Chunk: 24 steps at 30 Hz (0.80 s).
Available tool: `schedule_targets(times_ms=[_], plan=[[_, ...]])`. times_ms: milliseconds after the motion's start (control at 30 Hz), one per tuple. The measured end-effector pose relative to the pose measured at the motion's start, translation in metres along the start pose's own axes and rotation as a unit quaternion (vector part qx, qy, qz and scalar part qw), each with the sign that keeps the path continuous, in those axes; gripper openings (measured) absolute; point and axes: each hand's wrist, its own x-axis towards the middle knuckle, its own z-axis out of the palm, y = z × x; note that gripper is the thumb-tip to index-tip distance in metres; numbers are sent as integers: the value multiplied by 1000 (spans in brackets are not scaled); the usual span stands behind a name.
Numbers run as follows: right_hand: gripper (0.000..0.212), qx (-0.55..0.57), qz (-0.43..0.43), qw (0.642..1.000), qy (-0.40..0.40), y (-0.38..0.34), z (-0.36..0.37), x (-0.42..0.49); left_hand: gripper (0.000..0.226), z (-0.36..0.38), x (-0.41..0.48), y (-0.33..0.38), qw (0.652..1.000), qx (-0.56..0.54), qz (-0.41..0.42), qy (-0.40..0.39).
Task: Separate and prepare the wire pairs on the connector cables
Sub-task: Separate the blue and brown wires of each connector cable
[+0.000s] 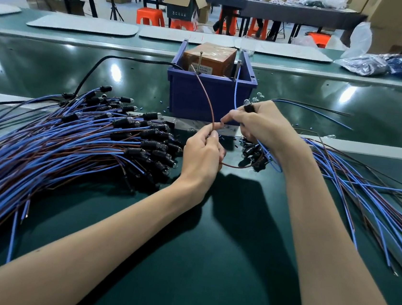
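My left hand (203, 152) pinches a brown wire (207, 98) that arcs up toward the blue bin. My right hand (260, 125) grips a bunch of black connectors (253, 155) with blue and brown wires, one connector (249, 107) sticking up between its fingers. A blue wire (235, 91) rises from that hand to the bin. A large pile of connector cables (76, 138) with blue and brown wires lies fanned out at the left. More cables (366, 186) trail off to the right.
A blue plastic bin (209, 95) holding an orange-brown box (209, 58) stands just beyond my hands. A black cord (91, 69) runs into it from the left. Plastic bags (385, 64) lie at the far right. Orange stools and tables stand behind.
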Motion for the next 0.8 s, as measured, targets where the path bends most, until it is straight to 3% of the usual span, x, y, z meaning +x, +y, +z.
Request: schedule_targets(times_ms=[467,800], plan=[[29,28,21,998,-53,-4,-12,-6,31,1,-2,-1,999,42,3,-20],[25,-16,17,997,-72,-6,-12,-5,28,0,-3,-2,997,66,14,-44]])
